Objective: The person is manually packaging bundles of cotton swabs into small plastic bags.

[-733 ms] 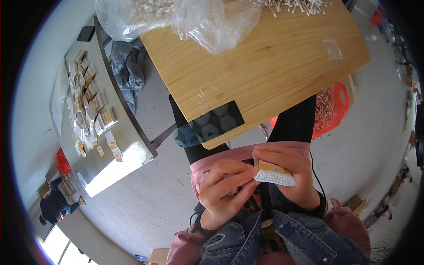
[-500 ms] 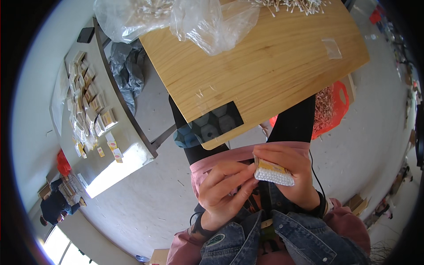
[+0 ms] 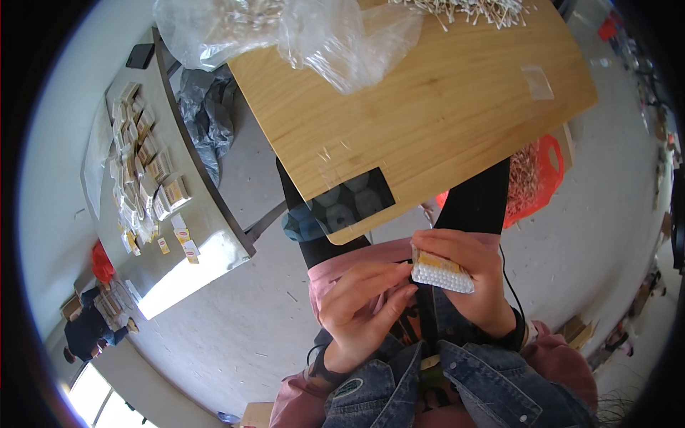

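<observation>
My right hand (image 3: 471, 274) is wrapped round a small pack of cotton swabs (image 3: 442, 277), held above my lap. The rounded white swab tips face me, and a yellow label shows along the pack's upper side. Just left of the pack is my left hand (image 3: 364, 296), its fingers stretched out and slightly apart with nothing between them. Its fingertips come close to the pack's left end; whether they touch it I cannot tell.
A wooden table (image 3: 428, 107) stands ahead, with a clear plastic bag (image 3: 342, 43) of swabs and a loose swab pile (image 3: 478, 8). Several packs (image 3: 146, 160) lie on the left table (image 3: 207, 221). A red basket (image 3: 549, 178) of swabs sits right; another person (image 3: 89, 328) is far left.
The fingers of my left hand have drawn slightly away from the pack. The pack has tilted a little in my right hand, which otherwise stays in place.
</observation>
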A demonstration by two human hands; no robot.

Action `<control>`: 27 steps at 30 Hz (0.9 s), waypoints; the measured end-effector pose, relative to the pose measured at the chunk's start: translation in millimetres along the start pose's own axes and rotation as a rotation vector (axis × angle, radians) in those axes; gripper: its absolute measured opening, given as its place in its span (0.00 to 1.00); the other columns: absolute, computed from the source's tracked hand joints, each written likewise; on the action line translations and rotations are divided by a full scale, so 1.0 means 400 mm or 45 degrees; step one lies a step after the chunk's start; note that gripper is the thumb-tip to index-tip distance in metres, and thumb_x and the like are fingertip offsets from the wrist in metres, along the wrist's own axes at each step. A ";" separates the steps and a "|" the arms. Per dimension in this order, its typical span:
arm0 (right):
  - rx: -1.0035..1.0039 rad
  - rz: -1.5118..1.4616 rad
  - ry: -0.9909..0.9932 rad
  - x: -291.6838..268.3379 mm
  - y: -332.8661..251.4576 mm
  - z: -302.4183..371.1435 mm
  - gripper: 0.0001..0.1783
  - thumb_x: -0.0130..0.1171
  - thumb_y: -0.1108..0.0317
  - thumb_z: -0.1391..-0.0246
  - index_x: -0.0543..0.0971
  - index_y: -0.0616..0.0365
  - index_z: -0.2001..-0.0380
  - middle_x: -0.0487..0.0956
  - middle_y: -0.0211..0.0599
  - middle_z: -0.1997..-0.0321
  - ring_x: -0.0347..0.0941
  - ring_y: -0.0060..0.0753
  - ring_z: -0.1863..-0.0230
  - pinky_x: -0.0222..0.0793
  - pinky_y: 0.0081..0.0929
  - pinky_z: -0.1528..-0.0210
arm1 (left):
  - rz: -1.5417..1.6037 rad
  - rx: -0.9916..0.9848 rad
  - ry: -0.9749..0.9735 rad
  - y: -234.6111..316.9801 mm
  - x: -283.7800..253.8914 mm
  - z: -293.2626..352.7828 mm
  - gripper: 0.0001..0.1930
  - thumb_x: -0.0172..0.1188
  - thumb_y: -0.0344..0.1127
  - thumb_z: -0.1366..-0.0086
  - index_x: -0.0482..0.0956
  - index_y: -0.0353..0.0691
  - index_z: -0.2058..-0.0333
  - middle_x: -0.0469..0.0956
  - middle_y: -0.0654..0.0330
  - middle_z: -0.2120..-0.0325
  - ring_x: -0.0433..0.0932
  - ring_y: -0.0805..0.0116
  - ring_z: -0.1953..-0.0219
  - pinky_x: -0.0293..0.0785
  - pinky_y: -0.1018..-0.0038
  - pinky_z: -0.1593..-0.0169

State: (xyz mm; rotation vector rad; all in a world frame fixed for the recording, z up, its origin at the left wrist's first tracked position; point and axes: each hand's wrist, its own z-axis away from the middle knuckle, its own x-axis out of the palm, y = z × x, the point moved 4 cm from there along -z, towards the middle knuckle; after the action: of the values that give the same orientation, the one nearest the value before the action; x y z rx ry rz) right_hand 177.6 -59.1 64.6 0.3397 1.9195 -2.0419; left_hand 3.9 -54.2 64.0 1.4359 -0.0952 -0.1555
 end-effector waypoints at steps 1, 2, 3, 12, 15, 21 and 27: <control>0.002 -0.031 -0.001 0.002 0.006 -0.005 0.24 0.70 0.76 0.56 0.80 0.62 0.52 0.81 0.44 0.50 0.80 0.43 0.52 0.76 0.30 0.50 | 0.000 0.001 0.007 -0.003 -0.002 -0.006 0.17 0.73 0.20 0.50 0.84 0.29 0.59 0.82 0.52 0.63 0.82 0.62 0.62 0.78 0.73 0.58; 0.003 -0.062 -0.003 0.002 0.010 -0.011 0.24 0.70 0.76 0.56 0.80 0.62 0.52 0.80 0.44 0.50 0.80 0.44 0.51 0.75 0.30 0.50 | -0.046 0.040 -0.025 -0.005 -0.003 -0.016 0.19 0.73 0.21 0.49 0.82 0.29 0.56 0.81 0.51 0.60 0.81 0.63 0.60 0.78 0.73 0.57; -0.002 -0.059 -0.009 0.000 0.013 -0.017 0.24 0.70 0.76 0.56 0.80 0.62 0.52 0.80 0.44 0.50 0.80 0.44 0.51 0.75 0.30 0.50 | -0.089 0.081 -0.058 -0.008 -0.002 -0.025 0.22 0.73 0.23 0.49 0.81 0.29 0.53 0.80 0.51 0.57 0.81 0.64 0.58 0.77 0.73 0.55; -0.422 0.456 0.205 -0.038 0.013 -0.091 0.29 0.62 0.85 0.57 0.78 0.63 0.47 0.71 0.51 0.40 0.72 0.51 0.40 0.73 0.37 0.42 | 0.550 -0.390 -0.235 -0.031 0.038 -0.102 0.31 0.72 0.25 0.44 0.70 0.30 0.43 0.75 0.53 0.49 0.78 0.67 0.52 0.78 0.71 0.49; -0.620 0.565 0.151 -0.049 0.022 -0.106 0.28 0.60 0.87 0.54 0.78 0.61 0.47 0.70 0.52 0.38 0.70 0.55 0.38 0.72 0.42 0.40 | 0.593 -0.496 -0.093 -0.058 0.066 -0.126 0.31 0.70 0.24 0.42 0.68 0.31 0.41 0.76 0.55 0.50 0.78 0.67 0.51 0.77 0.73 0.49; -0.001 -0.622 0.667 -0.083 0.081 -0.148 0.20 0.54 0.72 0.37 0.74 0.69 0.43 0.69 0.47 0.34 0.63 0.43 0.32 0.51 0.42 0.28 | 0.038 0.004 0.111 -0.091 0.072 -0.171 0.21 0.71 0.22 0.44 0.77 0.31 0.52 0.81 0.55 0.59 0.81 0.68 0.58 0.76 0.75 0.55; 0.373 -1.040 0.203 -0.074 0.193 -0.148 0.13 0.60 0.71 0.40 0.82 0.64 0.54 0.77 0.46 0.44 0.76 0.27 0.52 0.70 0.22 0.57 | -0.049 0.091 0.144 -0.111 0.078 -0.204 0.18 0.72 0.22 0.48 0.81 0.34 0.57 0.83 0.54 0.63 0.82 0.64 0.62 0.76 0.73 0.58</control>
State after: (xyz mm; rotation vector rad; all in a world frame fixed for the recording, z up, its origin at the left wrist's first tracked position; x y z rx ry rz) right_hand 231.8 -1.7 0.8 -0.2923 2.0569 -2.8909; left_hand 45.6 14.8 8.2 1.5151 0.0199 -0.1033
